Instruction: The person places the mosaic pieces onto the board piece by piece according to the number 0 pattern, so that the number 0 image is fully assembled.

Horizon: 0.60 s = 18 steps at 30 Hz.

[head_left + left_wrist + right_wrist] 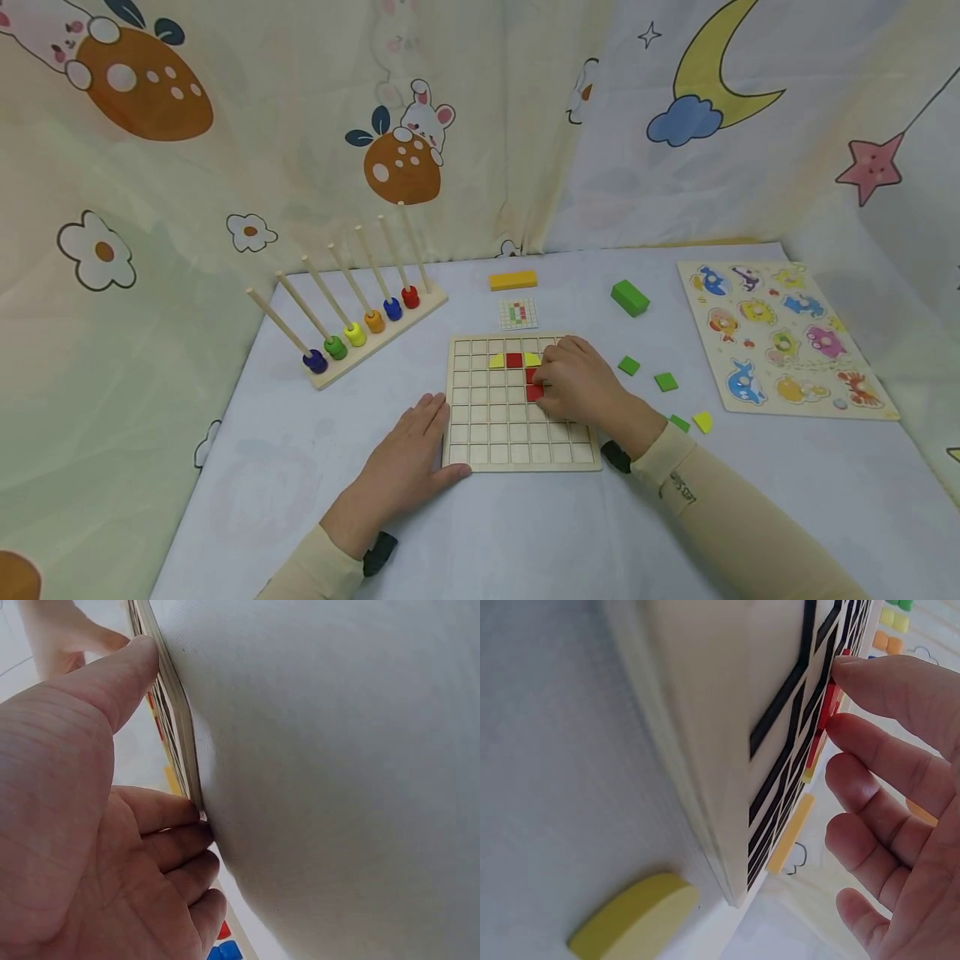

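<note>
Before us on the table (262,450) stand a peg rack (375,329) with coloured rings, an animal puzzle board (783,337), a yellow bar (513,280), a green block (629,297), a small pattern card (518,314) and a cartoon-print curtain (300,125) behind.

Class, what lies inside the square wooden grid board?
The wooden grid board holds two yellow pieces and red squares. The right hand covers further cells, hiding whatever lies there.
</note>
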Motion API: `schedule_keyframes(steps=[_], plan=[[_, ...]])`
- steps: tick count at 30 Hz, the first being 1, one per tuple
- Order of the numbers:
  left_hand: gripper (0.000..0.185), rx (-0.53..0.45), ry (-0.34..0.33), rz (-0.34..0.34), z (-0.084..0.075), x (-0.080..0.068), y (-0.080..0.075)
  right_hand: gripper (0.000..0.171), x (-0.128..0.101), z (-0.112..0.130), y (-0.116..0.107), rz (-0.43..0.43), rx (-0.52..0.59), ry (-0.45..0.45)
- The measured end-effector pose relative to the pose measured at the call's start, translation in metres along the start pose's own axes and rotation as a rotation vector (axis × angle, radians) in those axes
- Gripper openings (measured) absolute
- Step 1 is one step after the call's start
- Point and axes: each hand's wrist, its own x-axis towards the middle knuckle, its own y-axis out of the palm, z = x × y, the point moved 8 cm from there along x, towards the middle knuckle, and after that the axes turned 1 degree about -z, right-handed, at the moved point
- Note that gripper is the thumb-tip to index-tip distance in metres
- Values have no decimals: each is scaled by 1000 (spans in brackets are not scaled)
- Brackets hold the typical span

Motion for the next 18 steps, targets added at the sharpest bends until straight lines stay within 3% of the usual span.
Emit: schedule_keyframes(steps=[9,18], plan=[[103,-1,0,2,0,0,0,22,-2,-2,0,8,-3,12],[104,7,-5,6,1,0,1,18,-6,-10,-11,-4,74,61]])
